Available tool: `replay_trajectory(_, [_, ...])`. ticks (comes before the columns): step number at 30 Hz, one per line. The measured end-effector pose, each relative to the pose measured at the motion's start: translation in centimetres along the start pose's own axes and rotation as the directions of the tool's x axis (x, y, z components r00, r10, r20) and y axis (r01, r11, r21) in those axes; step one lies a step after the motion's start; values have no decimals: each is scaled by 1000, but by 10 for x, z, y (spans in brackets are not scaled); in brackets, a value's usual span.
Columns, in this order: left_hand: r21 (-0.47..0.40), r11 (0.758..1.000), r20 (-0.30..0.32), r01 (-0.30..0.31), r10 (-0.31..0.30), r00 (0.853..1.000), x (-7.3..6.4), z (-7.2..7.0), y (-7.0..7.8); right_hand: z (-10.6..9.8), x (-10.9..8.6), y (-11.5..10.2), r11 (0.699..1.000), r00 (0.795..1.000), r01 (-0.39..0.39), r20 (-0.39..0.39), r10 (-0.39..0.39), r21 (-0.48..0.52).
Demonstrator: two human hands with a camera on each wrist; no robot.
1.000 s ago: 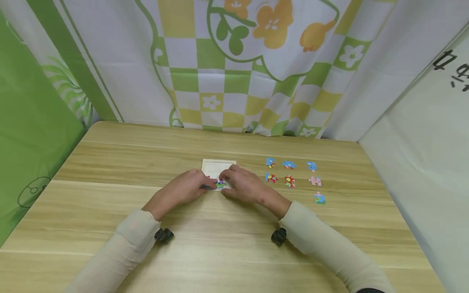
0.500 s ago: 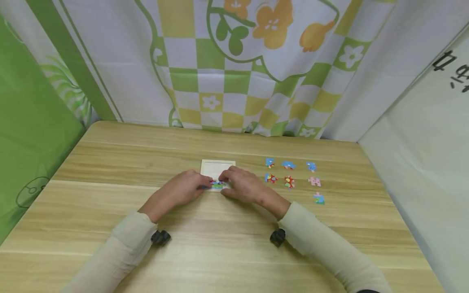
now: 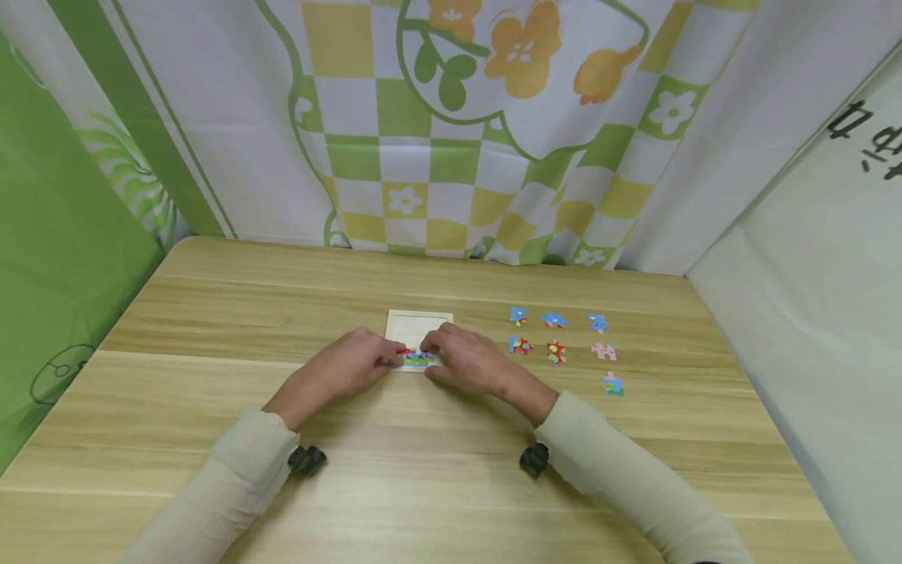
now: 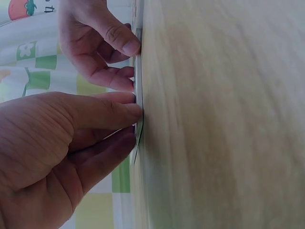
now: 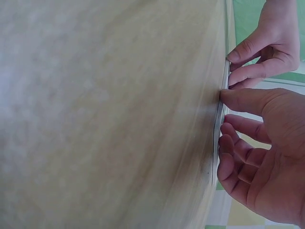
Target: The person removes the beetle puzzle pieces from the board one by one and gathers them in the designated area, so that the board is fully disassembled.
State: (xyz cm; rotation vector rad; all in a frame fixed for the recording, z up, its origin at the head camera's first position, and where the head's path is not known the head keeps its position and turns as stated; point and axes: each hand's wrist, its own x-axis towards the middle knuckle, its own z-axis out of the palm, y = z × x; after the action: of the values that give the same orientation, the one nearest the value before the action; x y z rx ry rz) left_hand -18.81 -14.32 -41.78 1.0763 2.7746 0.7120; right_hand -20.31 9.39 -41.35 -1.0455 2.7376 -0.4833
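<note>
A pale wooden puzzle board (image 3: 419, 323) with a raised rim lies on the table. Along its near side lies a row of colourful jigsaw pieces (image 3: 416, 361), green, blue and red on top. My left hand (image 3: 352, 362) pinches at the row's left end, its thumb low at the board's near edge in the left wrist view. My right hand (image 3: 468, 358) covers the board's near right corner. In the right wrist view its thumb (image 5: 245, 101) is right at the board's edge, with the other fingers bent beyond. The hands hide both ends of the row.
To the right lie several loose pieces: blue ones (image 3: 554, 319) at the back, a red spotted one (image 3: 556, 352), a pink one (image 3: 604, 350) and a blue-green one (image 3: 613, 385). A patterned curtain (image 3: 451, 157) hangs behind the wooden table (image 3: 423, 470).
My left hand has shifted slightly left, and the row of pieces has slid left with it, showing more of its middle. The right hand stays nearly in place.
</note>
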Motion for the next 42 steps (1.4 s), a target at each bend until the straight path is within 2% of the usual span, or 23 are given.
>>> replay_trajectory(6, [-40,999,-8,7,-7,1000,0,1,-1,0,1,-1,999,1000,17,0,-17,-42])
replay_trajectory(12, [-59,998,-12,23,-23,1000,1,2,-2,0,1,-2,998,1000,3,6,-2,-59])
replay_trajectory(24, [-43,999,7,30,-29,1000,2,2,-1,2,0,-5,999,1000,-23,-20,22,-45])
replay_trajectory(33, [-45,998,30,48,-47,998,2,2,-1,2,-1,-7,996,997,-51,-55,47,-71])
replay_trajectory(42, [-58,998,21,39,-38,999,2,1,0,1,1,-6,999,990,-37,-135,40,20])
